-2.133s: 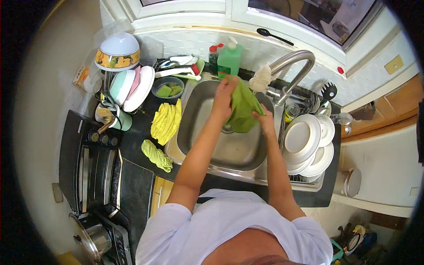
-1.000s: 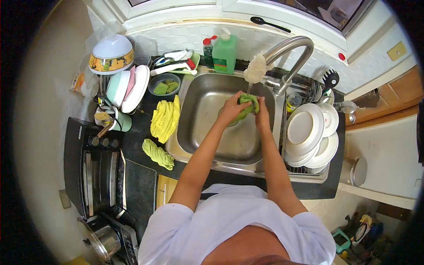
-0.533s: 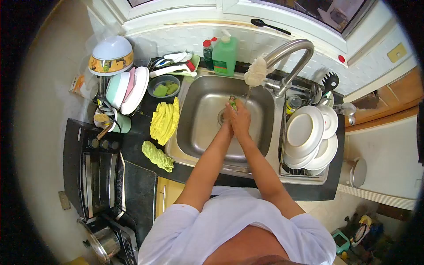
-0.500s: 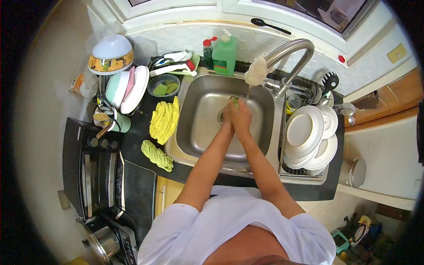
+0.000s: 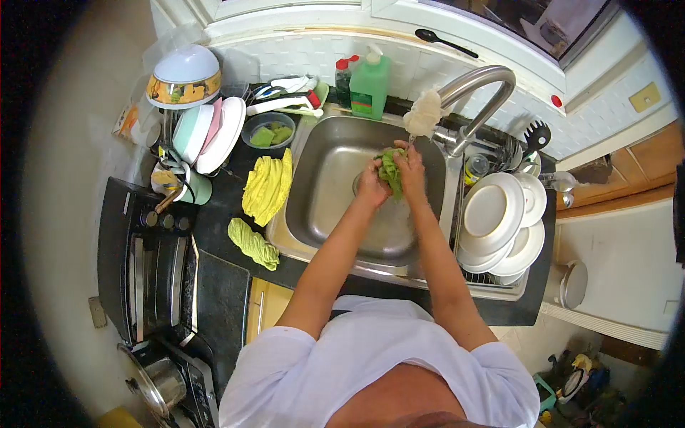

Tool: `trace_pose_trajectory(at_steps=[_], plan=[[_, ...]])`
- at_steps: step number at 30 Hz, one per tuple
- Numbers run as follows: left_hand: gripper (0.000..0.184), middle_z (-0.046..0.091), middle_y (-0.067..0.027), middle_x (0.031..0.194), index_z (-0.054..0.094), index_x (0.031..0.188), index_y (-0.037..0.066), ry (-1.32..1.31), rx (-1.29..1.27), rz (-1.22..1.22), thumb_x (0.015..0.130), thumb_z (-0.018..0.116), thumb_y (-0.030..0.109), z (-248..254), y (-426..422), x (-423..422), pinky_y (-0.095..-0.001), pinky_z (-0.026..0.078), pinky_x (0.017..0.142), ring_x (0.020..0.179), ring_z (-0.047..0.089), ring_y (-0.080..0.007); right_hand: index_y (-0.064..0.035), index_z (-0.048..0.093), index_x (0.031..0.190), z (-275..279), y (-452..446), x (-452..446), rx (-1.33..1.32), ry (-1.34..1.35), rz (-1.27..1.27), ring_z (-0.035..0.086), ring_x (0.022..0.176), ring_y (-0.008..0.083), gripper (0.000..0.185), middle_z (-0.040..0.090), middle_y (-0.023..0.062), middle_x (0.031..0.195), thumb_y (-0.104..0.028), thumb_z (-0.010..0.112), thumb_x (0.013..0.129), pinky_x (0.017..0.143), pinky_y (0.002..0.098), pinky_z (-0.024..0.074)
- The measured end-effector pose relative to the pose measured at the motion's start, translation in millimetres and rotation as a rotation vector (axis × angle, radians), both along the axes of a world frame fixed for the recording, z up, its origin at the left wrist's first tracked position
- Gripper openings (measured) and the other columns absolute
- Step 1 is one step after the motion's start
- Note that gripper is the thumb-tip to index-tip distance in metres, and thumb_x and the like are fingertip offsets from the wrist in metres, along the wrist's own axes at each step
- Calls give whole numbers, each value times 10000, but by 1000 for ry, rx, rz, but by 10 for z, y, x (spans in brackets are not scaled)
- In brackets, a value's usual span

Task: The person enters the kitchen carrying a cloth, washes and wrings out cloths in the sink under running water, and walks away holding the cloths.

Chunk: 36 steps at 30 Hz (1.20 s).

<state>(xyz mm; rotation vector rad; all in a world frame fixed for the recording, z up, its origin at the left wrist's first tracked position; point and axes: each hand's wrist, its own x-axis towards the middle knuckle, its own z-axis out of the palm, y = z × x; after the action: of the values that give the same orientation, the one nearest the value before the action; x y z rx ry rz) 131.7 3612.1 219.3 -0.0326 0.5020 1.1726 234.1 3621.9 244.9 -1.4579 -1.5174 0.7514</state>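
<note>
Over the sink, under the tap, both of my hands hold a crumpled green cloth. My left hand grips its left side, with the fingers curled into the folds. On the other side my right hand is closed on it, close below the spout. The tap has a whitish cloth wrap around its end, and water appears to run from it onto the hands. Part of the green cloth is hidden behind the fingers.
Left of the sink lie a yellow cloth, a rolled light-green cloth and a grey bowl with green sponges. A green soap bottle stands behind. White plates fill the rack at right; a black oven sits far left.
My hands have risen toward the tap and moved apart a little. The green cloth, mostly hidden between them before, now shows spread between the fingers. The view has shifted slightly.
</note>
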Motion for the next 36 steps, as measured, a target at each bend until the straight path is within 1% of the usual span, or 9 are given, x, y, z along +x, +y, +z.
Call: trace_pose_trajectory(at_steps=[2,5,8,11,14,20,24,30,36], plan=[[396,587,-86,1096,529,1123,81,-81,83,-32,894,459,397,375,-48,-59,-353,458,853,952,583,-226,-158,462,1238,-276,140,118,143,-436,30,468,1110,347,458,477,163,1242,-397,506,851,877,356,405],[383,582,-89,1094,515,1146,85,65,121,-68,876,515,356,233,137,-10,-356,456,857,942,586,-213,-159,385,1308,-382,272,136,108,-140,153,358,1218,341,553,397,133,1328,-488,441,867,950,410,350],[366,580,-84,1070,502,1170,88,367,175,-26,868,549,289,263,230,33,-342,459,848,901,591,-199,-134,354,1329,55,23,89,-290,828,209,380,1218,298,579,372,111,1348,-499,424,885,1002,434,311],[320,585,-61,1018,520,1098,70,547,346,-33,840,591,246,621,169,33,-316,472,797,865,593,-188,-151,349,1325,306,-68,245,-801,1199,493,406,1203,291,612,396,97,1329,-548,426,866,954,520,357],[293,585,-55,1025,561,1072,74,873,691,-87,820,605,218,405,334,9,-293,469,795,874,589,-179,-159,374,1295,306,-37,284,-777,1311,713,447,1169,287,594,442,97,1280,-498,530,833,907,549,397],[296,587,-61,1078,616,1095,83,1653,1121,-156,832,591,217,657,348,-113,-259,437,848,910,577,-156,-168,512,1125,209,144,388,-814,1059,623,544,991,199,426,554,20,1081,-205,713,751,749,413,480],[284,613,-43,1020,618,1073,70,771,903,-427,849,582,241,813,371,-112,-253,453,813,878,570,-126,-140,543,1041,292,125,331,-768,904,563,556,798,143,375,571,19,955,-142,721,710,581,292,428],[332,590,-29,962,527,1144,30,809,439,-201,883,540,234,840,319,-35,-243,468,662,739,547,-103,-102,506,1023,335,166,288,-689,431,630,529,681,102,354,545,9,821,-85,670,710,476,227,366],[157,612,-4,791,600,926,65,1059,483,68,892,492,174,689,362,23,-210,404,507,551,464,-59,-36,503,972,294,136,47,-723,91,405,496,638,90,307,511,37,746,-100,640,705,456,227,361]])
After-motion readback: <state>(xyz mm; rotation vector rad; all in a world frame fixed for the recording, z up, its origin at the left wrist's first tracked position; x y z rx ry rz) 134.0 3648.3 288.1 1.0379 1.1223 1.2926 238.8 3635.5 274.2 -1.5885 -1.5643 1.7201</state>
